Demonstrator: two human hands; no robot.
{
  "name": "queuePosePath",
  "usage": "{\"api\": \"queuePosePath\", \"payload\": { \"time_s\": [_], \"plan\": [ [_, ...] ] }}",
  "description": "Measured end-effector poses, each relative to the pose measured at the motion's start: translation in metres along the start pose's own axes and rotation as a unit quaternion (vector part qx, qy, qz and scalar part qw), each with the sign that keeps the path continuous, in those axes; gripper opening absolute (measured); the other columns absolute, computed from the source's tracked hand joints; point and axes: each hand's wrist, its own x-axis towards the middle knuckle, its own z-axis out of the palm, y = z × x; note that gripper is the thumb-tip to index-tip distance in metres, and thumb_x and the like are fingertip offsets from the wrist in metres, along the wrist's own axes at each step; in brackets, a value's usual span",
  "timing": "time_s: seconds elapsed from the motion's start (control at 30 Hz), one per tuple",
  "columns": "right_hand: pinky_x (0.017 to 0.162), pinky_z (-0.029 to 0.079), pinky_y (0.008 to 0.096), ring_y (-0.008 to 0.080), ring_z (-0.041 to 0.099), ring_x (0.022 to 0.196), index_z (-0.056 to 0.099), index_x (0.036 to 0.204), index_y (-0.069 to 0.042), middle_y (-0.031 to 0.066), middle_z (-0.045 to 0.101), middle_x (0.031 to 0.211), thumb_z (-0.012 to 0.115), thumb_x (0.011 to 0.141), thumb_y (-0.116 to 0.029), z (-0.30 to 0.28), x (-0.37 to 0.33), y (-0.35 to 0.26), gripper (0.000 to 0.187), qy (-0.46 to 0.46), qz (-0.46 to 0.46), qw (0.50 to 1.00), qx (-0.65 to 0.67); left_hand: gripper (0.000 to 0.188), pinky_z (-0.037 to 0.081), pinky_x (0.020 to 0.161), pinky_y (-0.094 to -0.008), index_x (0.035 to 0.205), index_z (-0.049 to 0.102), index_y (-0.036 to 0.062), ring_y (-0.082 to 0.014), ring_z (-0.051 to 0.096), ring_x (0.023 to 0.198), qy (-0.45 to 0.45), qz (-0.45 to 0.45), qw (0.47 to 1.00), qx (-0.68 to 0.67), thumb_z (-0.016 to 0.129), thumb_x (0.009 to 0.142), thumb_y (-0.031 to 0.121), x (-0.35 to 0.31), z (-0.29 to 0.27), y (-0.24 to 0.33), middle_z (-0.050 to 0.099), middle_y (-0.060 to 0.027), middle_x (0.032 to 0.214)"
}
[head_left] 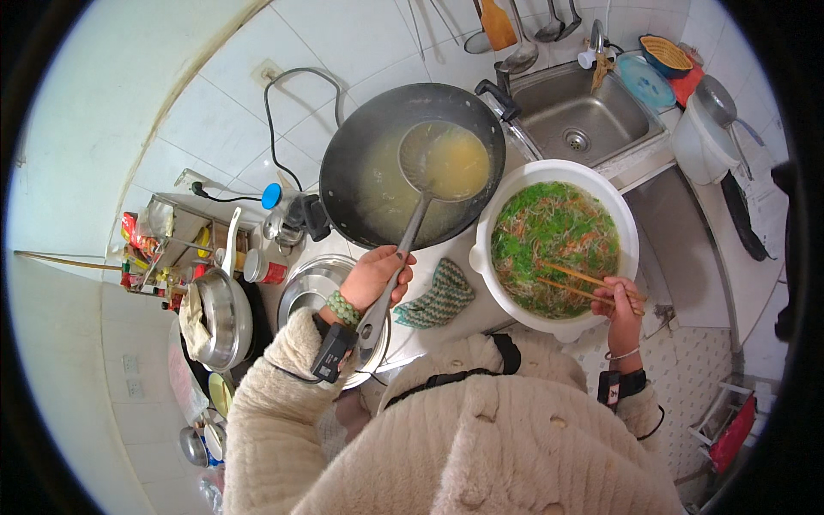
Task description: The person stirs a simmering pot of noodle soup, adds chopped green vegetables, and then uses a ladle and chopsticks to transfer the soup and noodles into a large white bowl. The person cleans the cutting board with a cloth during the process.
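My left hand (374, 280) is closed round the long grey handle of a skimmer (414, 163). The skimmer's round bowl dips into cloudy, pale yellowish liquid in a large dark wok (348, 154). In my right hand (620, 302) is a pair of wooden chopsticks (573, 276), their tips at the food in a big white basin (631, 249). That basin is full of chopped green leaves, pale thin strands and orange shreds (549, 227) in liquid. A knitted green and white cloth (439, 296) lies between the wok and my body.
Behind the basin is a metal sink (584, 107) with a faucet (597, 39). Ladles and a wooden spatula (497, 24) hang on the tiled wall. To the left stand a steel pot (225, 322), a shelf of jars and a metal basin (313, 279). A white bucket (699, 146) stands far right.
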Motion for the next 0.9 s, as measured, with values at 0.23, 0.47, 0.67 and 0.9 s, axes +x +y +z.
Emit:
{"api": "queuePosePath", "payload": {
  "time_s": [0.23, 0.47, 0.67, 0.9],
  "plan": [
    [0.057, 0.051, 0.026, 0.0157, 0.062, 0.064, 0.06, 0.102, -0.006, 0.0096, 0.065, 0.083, 0.049, 0.095, -0.025, -0.001, -0.002, -0.001, 0.023, 0.003, 0.002, 1.0, 0.005, 0.025, 0.035, 0.04, -0.0231, 0.1, 0.049, -0.0018, -0.0099, 0.042, 0.045, -0.012, 0.025, 0.998, -0.051, 0.04, 0.098, 0.021, -0.004, -0.003, -0.011, 0.048, -0.0024, 0.067],
    [0.058, 0.051, 0.0271, 0.0161, 0.062, 0.064, 0.06, 0.102, -0.006, 0.0102, 0.065, 0.083, 0.049, 0.095, -0.026, 0.003, 0.0, 0.0, 0.024, 0.001, 0.006, 1.0, 0.007, 0.025, 0.036, 0.04, -0.023, 0.1, 0.05, -0.0001, -0.0092, 0.046, 0.046, -0.002, 0.05, 0.996, -0.068, 0.041, 0.098, 0.023, -0.017, -0.015, -0.018, 0.049, -0.0009, 0.066],
    [0.057, 0.051, 0.0256, 0.0133, 0.061, 0.063, 0.059, 0.104, -0.005, 0.0085, 0.064, 0.083, 0.047, 0.096, -0.027, 0.005, 0.002, 0.002, 0.026, -0.017, -0.013, 1.0, -0.019, 0.023, 0.036, 0.039, -0.0227, 0.101, 0.05, -0.0011, -0.0115, 0.045, 0.043, 0.062, 0.089, 0.994, 0.022, 0.04, 0.097, 0.019, -0.032, -0.051, -0.004, 0.05, -0.0036, 0.065],
    [0.057, 0.051, 0.0252, 0.0131, 0.061, 0.065, 0.059, 0.105, -0.005, 0.0076, 0.064, 0.084, 0.047, 0.096, -0.027, 0.007, 0.005, 0.008, 0.027, -0.023, 0.0, 1.0, -0.019, 0.018, 0.039, 0.04, -0.0263, 0.086, 0.052, -0.001, -0.0124, 0.048, 0.042, 0.242, 0.023, 0.915, 0.322, 0.045, 0.092, 0.015, -0.056, -0.079, 0.023, 0.05, -0.0032, 0.062]
  ]
}}
